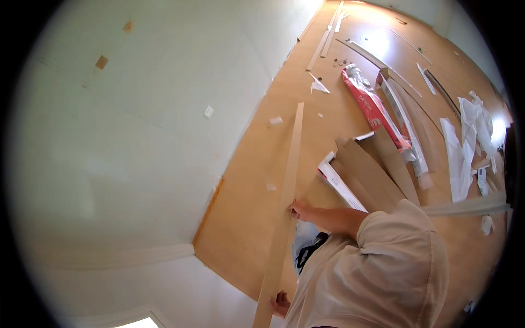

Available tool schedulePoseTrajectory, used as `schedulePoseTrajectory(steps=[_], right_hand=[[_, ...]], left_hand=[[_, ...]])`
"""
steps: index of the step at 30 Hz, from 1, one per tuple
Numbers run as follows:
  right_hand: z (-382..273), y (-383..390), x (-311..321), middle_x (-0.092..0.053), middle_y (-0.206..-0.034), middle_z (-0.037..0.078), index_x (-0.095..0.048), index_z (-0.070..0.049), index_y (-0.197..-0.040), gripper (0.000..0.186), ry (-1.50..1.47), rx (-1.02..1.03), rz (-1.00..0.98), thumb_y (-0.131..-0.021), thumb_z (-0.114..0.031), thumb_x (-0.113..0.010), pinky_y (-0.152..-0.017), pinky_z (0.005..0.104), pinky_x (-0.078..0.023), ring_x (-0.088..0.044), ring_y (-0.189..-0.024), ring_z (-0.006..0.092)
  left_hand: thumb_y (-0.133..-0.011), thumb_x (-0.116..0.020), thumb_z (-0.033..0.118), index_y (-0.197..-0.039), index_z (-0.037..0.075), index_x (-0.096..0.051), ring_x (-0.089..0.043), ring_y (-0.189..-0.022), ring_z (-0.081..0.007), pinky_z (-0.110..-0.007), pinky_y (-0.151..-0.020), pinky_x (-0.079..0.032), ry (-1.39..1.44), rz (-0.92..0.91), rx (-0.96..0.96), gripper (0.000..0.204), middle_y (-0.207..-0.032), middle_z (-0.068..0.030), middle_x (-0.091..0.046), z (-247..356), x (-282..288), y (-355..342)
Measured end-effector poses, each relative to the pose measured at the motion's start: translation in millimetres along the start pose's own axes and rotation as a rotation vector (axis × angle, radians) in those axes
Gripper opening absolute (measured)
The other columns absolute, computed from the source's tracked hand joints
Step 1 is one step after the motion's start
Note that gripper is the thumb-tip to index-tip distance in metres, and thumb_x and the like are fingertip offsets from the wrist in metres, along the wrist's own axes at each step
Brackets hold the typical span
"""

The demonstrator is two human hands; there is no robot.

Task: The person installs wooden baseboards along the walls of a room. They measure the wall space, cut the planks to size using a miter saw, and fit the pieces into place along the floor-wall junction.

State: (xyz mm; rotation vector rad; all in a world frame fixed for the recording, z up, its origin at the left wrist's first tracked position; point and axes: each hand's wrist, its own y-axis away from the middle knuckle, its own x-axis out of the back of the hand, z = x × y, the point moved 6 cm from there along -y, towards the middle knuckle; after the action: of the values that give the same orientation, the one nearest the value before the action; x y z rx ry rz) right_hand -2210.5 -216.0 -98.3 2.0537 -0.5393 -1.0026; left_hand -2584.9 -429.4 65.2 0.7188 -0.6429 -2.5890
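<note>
A long, flat wood-coloured board runs lengthwise from the lower edge up toward the middle of the floor. My right hand pinches its right edge about halfway along, the fingers closed. Lower down, my left hand is at the same edge with its fingers curled; part of its grip is hidden by the board. My shirt and one bent leg in pale trousers show just right of the board.
A pale wall stands along the left. On the wood-coloured floor lie opened cardboard, a red-and-silver package, a long white carton, crumpled plastic sheeting and thin strips at the far end.
</note>
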Motion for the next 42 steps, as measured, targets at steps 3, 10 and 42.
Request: schedulePoseTrajectory(steps=[3,10,42], right_hand=[[-37.6,-29.7,-42.0,-0.053,-0.065,0.001,-0.055,-0.013,-0.079,0.013,0.062,-0.049,-0.029,-0.084,-0.014,-0.067,-0.040,0.0256,-0.024,-0.044,-0.050,0.0092],[-156.6,-60.7,-145.3,-0.060,-0.067,0.002,-0.054,-0.012,-0.071,0.019,0.024,0.138,-0.160,-0.086,-0.016,-0.066,-0.042,0.0234,-0.028,-0.057,-0.056,0.0108],[-765.5,336.4,-171.4,-0.064,-0.077,0.018,-0.064,-0.002,-0.096,0.007,0.022,2.153,-0.515,-0.089,0.000,-0.064,-0.039,0.0245,-0.041,-0.056,-0.052,0.0183]], left_hand=[[-0.095,-0.057,0.033,-0.102,0.002,-0.061,-0.067,-0.084,-0.0249,-0.039,-0.079,-0.056,-0.299,-0.210,-0.087,0.032,-0.092,-0.0156,-0.068,12.5,-123.4,-81.5],[-0.095,-0.056,0.021,-0.099,-0.001,-0.058,-0.064,-0.081,-0.0217,-0.033,-0.078,-0.052,-0.275,-0.245,0.046,0.022,-0.089,-0.0129,-0.066,30.0,-366.6,-224.2],[-0.094,-0.055,0.025,-0.117,-0.001,-0.056,-0.066,-0.082,-0.0255,-0.036,-0.069,-0.056,-1.469,-0.940,0.455,0.035,-0.101,-0.0160,-0.067,-142.7,-722.7,-617.8]])
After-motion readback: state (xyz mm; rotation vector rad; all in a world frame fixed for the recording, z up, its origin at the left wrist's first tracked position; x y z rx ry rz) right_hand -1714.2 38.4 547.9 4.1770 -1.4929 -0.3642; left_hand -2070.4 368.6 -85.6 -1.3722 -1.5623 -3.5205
